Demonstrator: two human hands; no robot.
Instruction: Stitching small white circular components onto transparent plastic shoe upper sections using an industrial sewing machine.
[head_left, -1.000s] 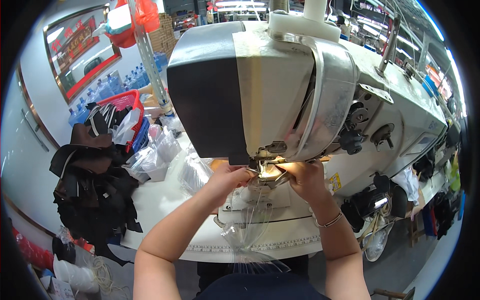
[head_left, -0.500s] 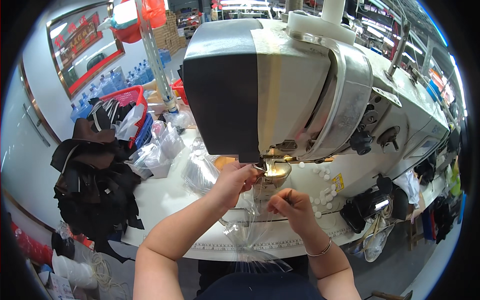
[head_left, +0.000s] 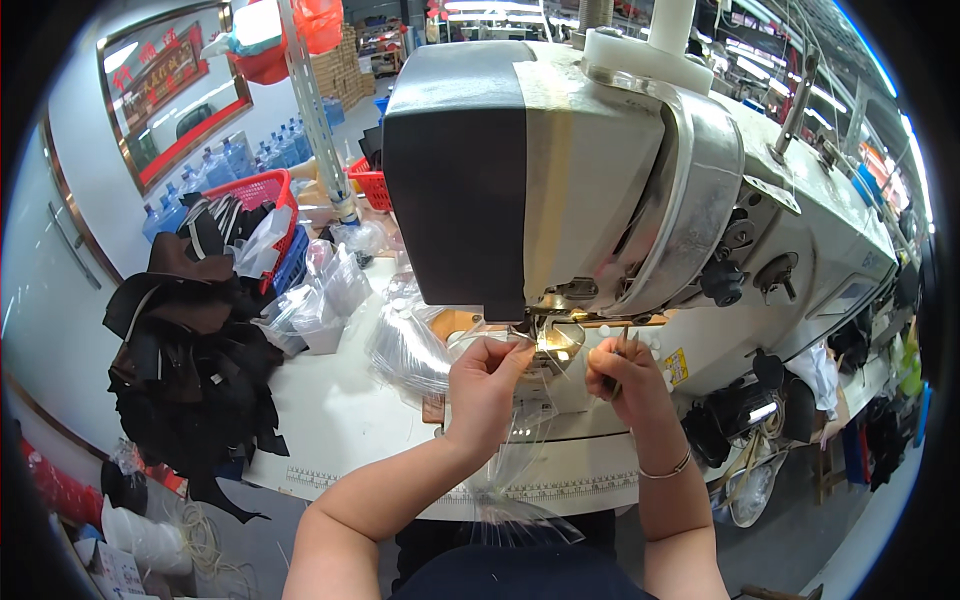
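Observation:
At the needle area of a large sewing machine, my left hand is closed in a pinch, its fingertips just beside the lit metal bed. Whatever lies between those fingertips is too small to make out. My right hand is raised to the right of the bed, its fingers wrapped round small metal thread snips whose points stick up. Clear plastic strips hang down between my forearms over the table's front edge. A bracelet circles my right wrist.
A pile of clear plastic strips lies left of my left hand. Black and brown cut pieces heap at the table's left end, near a red basket. A ruler tape follows the front edge. A black motor-like unit sits right.
My right hand has moved up and right, away from the left, bringing the snips' points into view. My left hand has shifted slightly right and turned, with its fingertips pinched by the needle.

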